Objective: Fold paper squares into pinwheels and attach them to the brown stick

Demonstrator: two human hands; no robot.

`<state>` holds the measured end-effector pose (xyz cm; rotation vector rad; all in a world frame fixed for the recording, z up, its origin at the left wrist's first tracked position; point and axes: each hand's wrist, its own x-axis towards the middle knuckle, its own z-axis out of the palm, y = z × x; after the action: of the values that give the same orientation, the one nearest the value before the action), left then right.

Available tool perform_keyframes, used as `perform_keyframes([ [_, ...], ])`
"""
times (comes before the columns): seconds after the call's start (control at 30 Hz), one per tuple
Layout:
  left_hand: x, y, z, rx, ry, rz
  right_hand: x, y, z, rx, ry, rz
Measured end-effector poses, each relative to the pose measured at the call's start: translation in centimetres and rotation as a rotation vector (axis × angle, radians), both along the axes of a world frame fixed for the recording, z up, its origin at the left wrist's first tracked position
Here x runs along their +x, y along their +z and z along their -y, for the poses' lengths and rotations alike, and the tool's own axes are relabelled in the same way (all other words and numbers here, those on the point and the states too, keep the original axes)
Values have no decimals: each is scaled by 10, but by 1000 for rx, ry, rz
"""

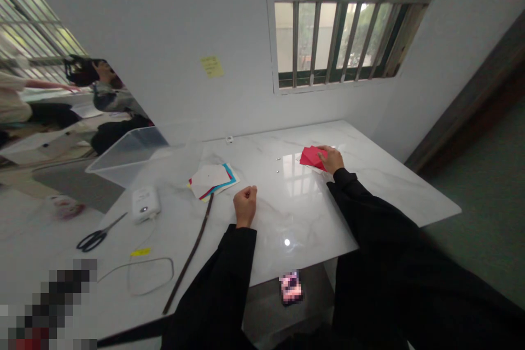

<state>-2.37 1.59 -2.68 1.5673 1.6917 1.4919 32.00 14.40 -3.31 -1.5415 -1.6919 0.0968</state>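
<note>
My right hand (333,162) is at the far right side of the white marble-patterned table, its fingers closed on the edge of red paper (312,157). Some white paper shows under the red sheets. Over the middle of the table my left hand (245,205) is curled into a fist; whatever it may hold is hidden. Left of it lies a fanned stack of cut paper (211,181), white on top with blue, red and yellow edges below. A thin brown stick (192,251) runs from that stack toward the front edge. Two tiny shiny bits (278,159) lie between the hands.
Black-handled scissors (95,239), a white box-like device (145,203) and a looped cable (170,268) lie on the left. Behind them stands a clear plastic bin (123,156). A small white object (229,140) sits by the wall. Other people are at the far left.
</note>
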Motion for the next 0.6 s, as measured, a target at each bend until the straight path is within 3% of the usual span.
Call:
perform_keyframes([
  [0.1,-1,-2,-1,11,2,6,10,-10,-3,-112,43,146],
  [0.27,-4,-4,-2,10,-21,39,8,-22,2,-284,-14,264],
  [0.6,-7,-5,-2,37,-23,69,5,-26,0,-297,-34,261],
])
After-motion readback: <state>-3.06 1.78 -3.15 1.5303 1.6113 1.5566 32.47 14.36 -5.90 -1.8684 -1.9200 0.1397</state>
